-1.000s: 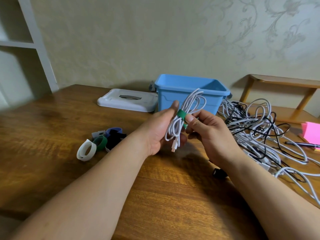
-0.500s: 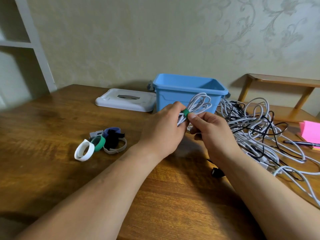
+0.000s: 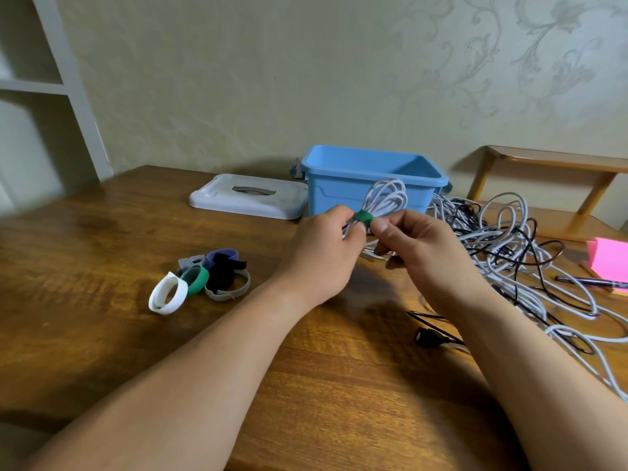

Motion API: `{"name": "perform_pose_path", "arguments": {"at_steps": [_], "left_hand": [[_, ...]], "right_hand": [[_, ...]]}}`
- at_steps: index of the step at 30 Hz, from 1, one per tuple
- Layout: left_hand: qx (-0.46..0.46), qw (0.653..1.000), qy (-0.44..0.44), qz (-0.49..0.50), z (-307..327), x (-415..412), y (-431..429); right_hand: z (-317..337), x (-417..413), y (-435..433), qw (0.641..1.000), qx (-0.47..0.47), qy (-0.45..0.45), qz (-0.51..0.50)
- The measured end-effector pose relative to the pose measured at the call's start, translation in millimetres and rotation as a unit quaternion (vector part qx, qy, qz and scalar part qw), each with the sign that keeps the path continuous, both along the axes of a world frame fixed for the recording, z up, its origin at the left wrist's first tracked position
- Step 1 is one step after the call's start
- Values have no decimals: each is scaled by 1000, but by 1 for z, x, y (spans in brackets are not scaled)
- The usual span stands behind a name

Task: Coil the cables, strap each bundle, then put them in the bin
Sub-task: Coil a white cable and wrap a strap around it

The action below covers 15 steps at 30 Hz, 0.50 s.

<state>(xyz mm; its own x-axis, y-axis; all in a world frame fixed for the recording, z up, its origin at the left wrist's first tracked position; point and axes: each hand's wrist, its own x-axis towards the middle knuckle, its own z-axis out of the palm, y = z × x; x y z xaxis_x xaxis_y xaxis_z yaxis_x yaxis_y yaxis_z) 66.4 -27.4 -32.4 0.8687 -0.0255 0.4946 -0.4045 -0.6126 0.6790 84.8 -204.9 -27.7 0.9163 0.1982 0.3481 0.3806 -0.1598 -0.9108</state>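
Observation:
A coiled white cable bundle (image 3: 387, 197) with a green strap (image 3: 363, 217) round its middle is held above the table in front of the blue bin (image 3: 343, 185). My left hand (image 3: 323, 256) grips the bundle's lower part, which the hand hides. My right hand (image 3: 407, 246) pinches the green strap between thumb and fingers. A tangled heap of white and black cables (image 3: 509, 253) lies on the table to the right. Several loose straps lie at the left: a white strap (image 3: 168, 294), a second green strap (image 3: 195, 278), a black strap (image 3: 222, 271) and a grey strap (image 3: 227, 292).
The bin's white lid (image 3: 248, 200) lies flat left of the bin. A black plug (image 3: 430, 336) lies near my right forearm. Pink sticky notes (image 3: 610, 260) and a pen (image 3: 591, 281) sit at the right edge, a wooden rack (image 3: 550, 164) behind them. A white shelf (image 3: 68, 93) stands at the left.
The bundle was turned from hanging upright to lying more level, loops pointing towards the bin. My left hand rolled over its lower part and now hides it. My right hand stays on the strap.

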Motion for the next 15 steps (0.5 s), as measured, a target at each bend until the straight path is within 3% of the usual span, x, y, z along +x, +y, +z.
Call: {"name": "perform_pose_path", "arguments": {"at_steps": [3, 8, 15], "left_hand": [[-100, 991, 72, -58, 0, 1, 0], [-278, 936, 142, -162, -3, 2, -4], [-364, 912, 143, -124, -3, 8, -6]], "right_hand": [[-1, 2, -1, 1000, 6, 10, 0], [-2, 1, 2, 998, 51, 31, 9], [-4, 0, 7, 997, 67, 33, 20]]}}
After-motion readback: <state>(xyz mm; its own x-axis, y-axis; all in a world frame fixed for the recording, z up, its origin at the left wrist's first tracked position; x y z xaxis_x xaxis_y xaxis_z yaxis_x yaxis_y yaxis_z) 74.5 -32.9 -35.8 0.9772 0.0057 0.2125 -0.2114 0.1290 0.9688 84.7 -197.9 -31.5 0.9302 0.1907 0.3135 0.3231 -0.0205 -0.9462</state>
